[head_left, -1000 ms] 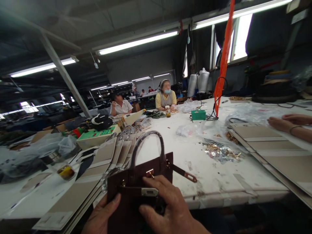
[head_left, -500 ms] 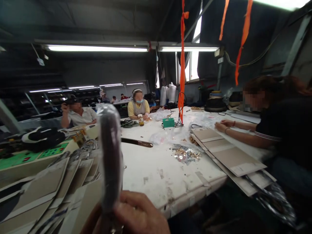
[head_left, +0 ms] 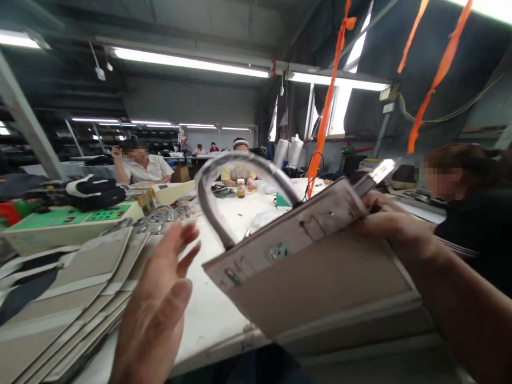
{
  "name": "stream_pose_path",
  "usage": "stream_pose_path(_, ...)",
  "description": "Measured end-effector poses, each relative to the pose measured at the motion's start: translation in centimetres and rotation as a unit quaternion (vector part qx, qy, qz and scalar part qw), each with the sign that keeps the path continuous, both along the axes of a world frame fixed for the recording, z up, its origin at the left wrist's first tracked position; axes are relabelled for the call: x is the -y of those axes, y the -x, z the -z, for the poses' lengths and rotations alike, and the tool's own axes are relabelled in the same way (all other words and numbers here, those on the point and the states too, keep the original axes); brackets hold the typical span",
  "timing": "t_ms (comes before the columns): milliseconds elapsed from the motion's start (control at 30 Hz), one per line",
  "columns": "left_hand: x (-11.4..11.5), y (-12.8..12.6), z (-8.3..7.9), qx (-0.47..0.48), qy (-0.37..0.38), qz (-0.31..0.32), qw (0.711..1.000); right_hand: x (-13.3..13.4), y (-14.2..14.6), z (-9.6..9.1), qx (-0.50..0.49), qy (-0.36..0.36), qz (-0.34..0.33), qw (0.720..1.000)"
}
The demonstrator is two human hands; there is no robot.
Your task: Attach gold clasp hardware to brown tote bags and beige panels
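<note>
My right hand (head_left: 386, 221) grips a grey-beige bag panel (head_left: 320, 282) by its upper right corner. The panel hangs tilted over the table's near edge. From its top edge rises a curved dark handle (head_left: 208, 200) in clear plastic wrap. Small metal fittings (head_left: 279, 251) show along the pale top band. A dark strip (head_left: 376, 176) with a shiny end sticks out above my right hand; whether I hold it I cannot tell. My left hand (head_left: 160, 298) is raised left of the panel, fingers apart, touching nothing.
Similar stacked panels (head_left: 76, 298) with wrapped handles lie at left. Behind them stands a box with a green top (head_left: 64, 218). A co-worker (head_left: 476, 213) sits close at right, others across the white table (head_left: 212, 298). Orange strips (head_left: 326, 117) hang overhead.
The wrapped handle, upright and edge-on before, has swung down to the right, so the panel's broad face shows. My left hand is now apart from the panel. The view has shifted left.
</note>
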State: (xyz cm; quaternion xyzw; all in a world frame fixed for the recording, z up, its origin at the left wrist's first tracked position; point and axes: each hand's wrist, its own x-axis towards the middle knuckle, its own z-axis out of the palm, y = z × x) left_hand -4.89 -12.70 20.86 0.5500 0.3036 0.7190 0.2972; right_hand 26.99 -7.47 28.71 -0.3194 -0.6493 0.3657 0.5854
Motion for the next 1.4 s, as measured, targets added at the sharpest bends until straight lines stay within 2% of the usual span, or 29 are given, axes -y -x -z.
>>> stream_pose_path(33, -0.4, 0.6, 0.9, 0.013, 0.044, 0.057, 0.997, -0.4, 0.2, 0.0, 0.057, 0.027, -0.059, 0.996)
stream_pose_path(100, -0.8, 1.6, 3.3, 0.02, 0.151, 0.198, 0.968, -1.4, 1.2, 0.7, 0.165, 0.1, -0.184, 0.964)
stream_pose_path(167, -0.8, 1.9, 6.3, 0.028, 0.236, 0.311, 0.92, -2.6, 2.5, 2.5, 0.243, 0.147, -0.247, 0.926)
stream_pose_path(233, -0.3, 1.6, 9.5, 0.043, 0.301, 0.366, 0.88, -4.2, 3.9, 5.0, 0.289, 0.172, -0.271, 0.902)
stream_pose_path(333, 0.7, 0.4, 14.0, 0.085, 0.392, 0.346, 0.848, -7.2, 6.1, 9.8, 0.359, 0.171, -0.275, 0.875)
stream_pose_path(467, 1.8, -0.9, 19.5, 0.187, 0.475, 0.253, 0.822, -10.9, 9.2, 16.3, 0.413, 0.19, -0.274, 0.847)
stream_pose_path(600, 1.9, -1.3, 23.2, 0.248, 0.503, 0.188, 0.806, -13.6, 11.8, 20.9, 0.435, 0.217, -0.3, 0.821)
stream_pose_path(667, 1.5, -1.4, 24.2, 0.261, 0.512, 0.162, 0.803, -14.6, 12.5, 22.4, 0.461, 0.215, -0.286, 0.812)
stream_pose_path(767, 1.0, -1.8, 24.7, 0.272, 0.527, 0.13, 0.794, -15.7, 12.7, 23.8, 0.503, 0.206, -0.243, 0.804)
stream_pose_path(833, 0.7, -2.3, 24.6, 0.28, 0.532, 0.121, 0.79, -15.9, 12.5, 24.3, 0.505, 0.195, -0.211, 0.814)
stream_pose_path(900, 0.7, -2.7, 24.4, 0.287, 0.535, 0.115, 0.786, -15.3, 12.0, 24.2, 0.486, 0.166, -0.137, 0.847)
stream_pose_path(967, 0.7, -3.0, 24.3, 0.291, 0.539, 0.11, 0.783, -13.9, 11.6, 23.5, 0.446, 0.116, -0.013, 0.888)
stream_pose_path(1033, 0.8, -3.3, 24.4, 0.294, 0.542, 0.105, 0.78, -11.6, 11.4, 22.5, 0.371, 0.068, 0.103, 0.92)
stream_pose_path(1067, 0.8, -3.4, 24.5, 0.295, 0.544, 0.101, 0.779, -10.3, 11.3, 22.1, 0.321, 0.059, 0.136, 0.935)
stream_pose_path(1133, 0.8, -3.7, 24.8, 0.297, 0.55, 0.092, 0.775, -7.7, 11.4, 21.8, 0.201, 0.079, 0.146, 0.965)
stream_pose_path(1233, 0.4, -4.1, 25.1, 0.302, 0.556, 0.082, 0.77, -4.8, 12.2, 23.3, 0.038, 0.11, 0.099, 0.988)
stream_pose_path(1333, -0.3, -4.6, 24.8, 0.31, 0.555, 0.075, 0.768, -3.5, 13.4, 26.2, -0.013, 0.105, 0.105, 0.989)
stream_pose_path(1400, -0.6, -4.8, 24.5, 0.31, 0.555, 0.068, 0.769, -3.3, 13.9, 27.3, -0.033, 0.113, 0.129, 0.985)
